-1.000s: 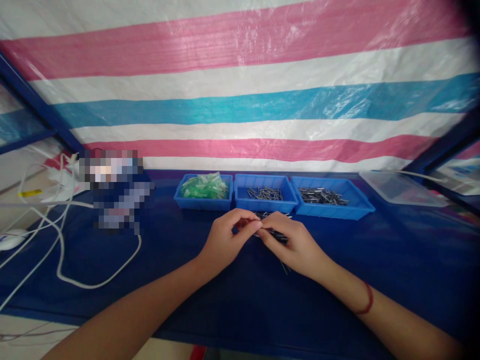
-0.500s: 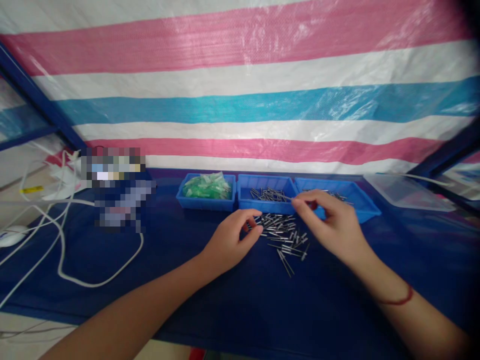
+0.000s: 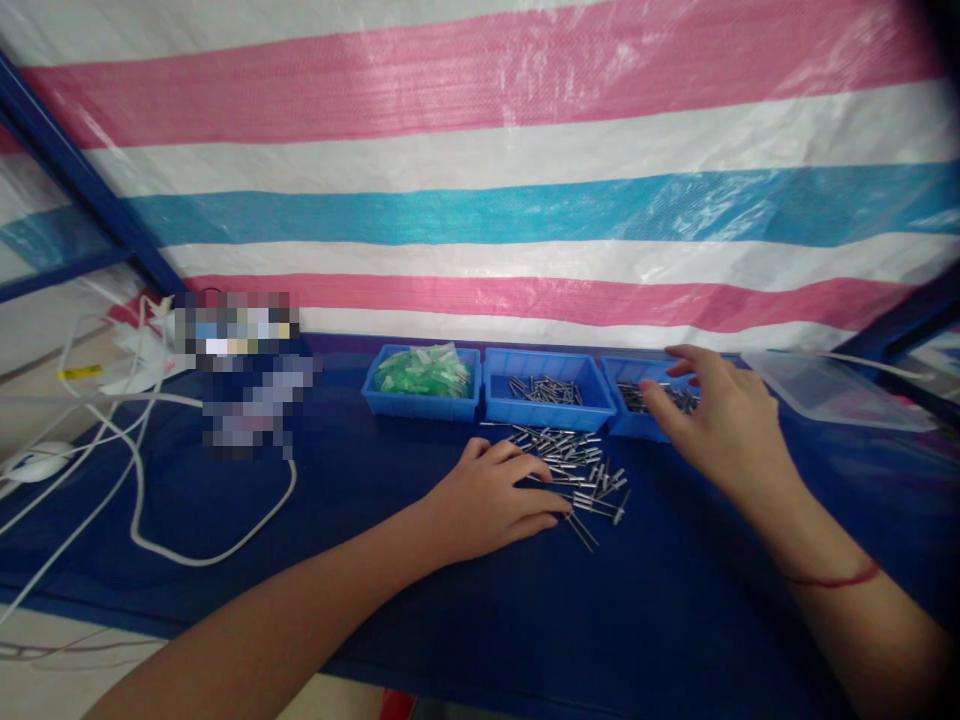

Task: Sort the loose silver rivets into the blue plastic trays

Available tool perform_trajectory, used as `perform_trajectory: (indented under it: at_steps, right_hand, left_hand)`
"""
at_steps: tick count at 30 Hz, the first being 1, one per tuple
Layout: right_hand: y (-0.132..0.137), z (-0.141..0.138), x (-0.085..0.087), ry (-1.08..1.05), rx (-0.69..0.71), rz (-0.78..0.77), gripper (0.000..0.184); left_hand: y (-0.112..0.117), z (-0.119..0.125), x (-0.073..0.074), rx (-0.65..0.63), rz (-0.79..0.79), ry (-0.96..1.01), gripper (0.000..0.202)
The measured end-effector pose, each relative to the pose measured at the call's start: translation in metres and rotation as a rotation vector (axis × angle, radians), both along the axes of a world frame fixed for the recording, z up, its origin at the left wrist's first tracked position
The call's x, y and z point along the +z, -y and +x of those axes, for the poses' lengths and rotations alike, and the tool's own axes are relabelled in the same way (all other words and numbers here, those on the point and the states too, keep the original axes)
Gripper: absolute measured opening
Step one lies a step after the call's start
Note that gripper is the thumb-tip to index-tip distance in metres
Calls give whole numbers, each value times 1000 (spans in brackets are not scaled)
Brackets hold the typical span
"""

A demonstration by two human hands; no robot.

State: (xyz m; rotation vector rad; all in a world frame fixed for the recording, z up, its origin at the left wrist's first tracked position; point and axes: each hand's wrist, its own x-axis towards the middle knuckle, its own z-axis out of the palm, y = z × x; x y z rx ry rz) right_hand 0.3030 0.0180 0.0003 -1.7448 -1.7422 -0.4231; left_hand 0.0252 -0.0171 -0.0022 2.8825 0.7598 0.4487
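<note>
A loose pile of silver blind rivets (image 3: 574,455) lies on the blue table surface. My left hand (image 3: 487,505) rests palm down at the pile's left side, fingers apart, with its fingertips among the rivets. Over the right blue bin (image 3: 637,427) hovers my right hand (image 3: 731,430), thumb and fingers spread, nothing visible between them. That bin contains more rivets, partly hidden by the hand. The middle blue bin (image 3: 551,412) also has rivets at its bottom.
Green plastic packets (image 3: 424,373) fill the left blue bin (image 3: 420,405). A clear plastic lid (image 3: 832,390) lies at the back right. White cables (image 3: 135,490) curl over the left side, near a white mouse (image 3: 41,461) and blurred-out items. A striped sheet (image 3: 480,215) hangs behind.
My right hand has moved right, from the middle bin's edge to over the right bin, and its pinch has opened. My left hand has lowered onto the pile and spread its fingers.
</note>
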Motion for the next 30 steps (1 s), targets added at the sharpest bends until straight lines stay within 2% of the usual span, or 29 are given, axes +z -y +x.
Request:
perform_trajectory:
  at_steps: [7,11,15,18,21,30]
  right_hand:
    - [19,-39,5,-15,337,0,37]
    - [29,-55,9,-53,425,-35,28]
    - [38,-62,16,-184,594,-105,12]
    - [44,-68,19,-255,730,-244,13]
    - [47,-74,18,-270,768,-306,17]
    - [45,-77,12,-280,778,-322,18]
  left_hand:
    - [-2,2,1,11,22,46,12]
    - [-2,4,-1,4,61,57,12]
    - [-5,4,2,122,32,86,18]
    - [-8,2,5,219,-57,170,19]
    - [-10,1,6,248,-122,267,17]
    - [-6,4,7,288,-226,511,10]
